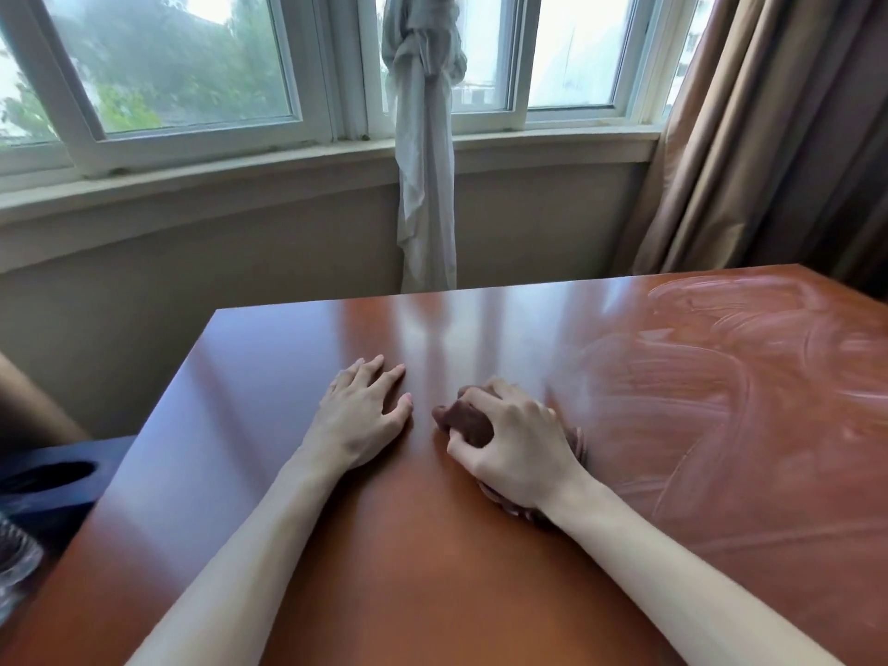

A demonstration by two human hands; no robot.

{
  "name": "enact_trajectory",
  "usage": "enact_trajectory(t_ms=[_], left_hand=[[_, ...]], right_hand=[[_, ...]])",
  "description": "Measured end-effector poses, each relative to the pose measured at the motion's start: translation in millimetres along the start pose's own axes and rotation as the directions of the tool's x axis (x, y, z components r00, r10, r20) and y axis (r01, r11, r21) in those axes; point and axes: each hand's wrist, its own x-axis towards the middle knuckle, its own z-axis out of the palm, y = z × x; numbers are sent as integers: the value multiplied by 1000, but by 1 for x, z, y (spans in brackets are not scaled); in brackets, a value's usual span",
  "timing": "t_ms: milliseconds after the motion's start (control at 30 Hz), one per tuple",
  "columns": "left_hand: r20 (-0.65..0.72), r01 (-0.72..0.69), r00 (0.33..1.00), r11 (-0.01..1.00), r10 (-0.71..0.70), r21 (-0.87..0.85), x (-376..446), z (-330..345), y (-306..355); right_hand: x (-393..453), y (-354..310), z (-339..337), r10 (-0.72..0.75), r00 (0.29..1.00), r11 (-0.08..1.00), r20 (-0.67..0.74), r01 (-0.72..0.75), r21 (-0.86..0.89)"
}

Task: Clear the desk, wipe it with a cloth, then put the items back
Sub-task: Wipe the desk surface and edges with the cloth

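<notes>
A glossy reddish-brown desk (298,473) fills the lower part of the head view. My right hand (514,444) grips a bunched brown cloth (468,420) and holds it against the desk near the middle. Wet wipe streaks (730,377) cover the desk's right half. My left hand (360,411) rests flat on the desk with fingers spread, just left of the cloth and not touching it.
A dark blue object with a round hole (53,478) and a clear glass item (14,560) sit off the desk's left edge. Behind the desk are a window sill (192,180), a knotted white curtain (427,175) and brown drapes (778,137) at the right.
</notes>
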Motion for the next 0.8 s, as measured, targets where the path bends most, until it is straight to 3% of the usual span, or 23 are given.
enact_trajectory(t_ms=[467,633,800], left_hand=[[-83,21,996,998,-26,-56,3,1,-4],[-58,26,998,999,-29,-48,1,-3,0],[-33,25,999,999,-26,-31,-1,-4,3]], right_hand=[[267,96,79,242,964,968,-108,-248,-47],[250,90,71,211,972,974,-102,-218,-62],[155,56,47,151,988,987,-39,-153,-44]])
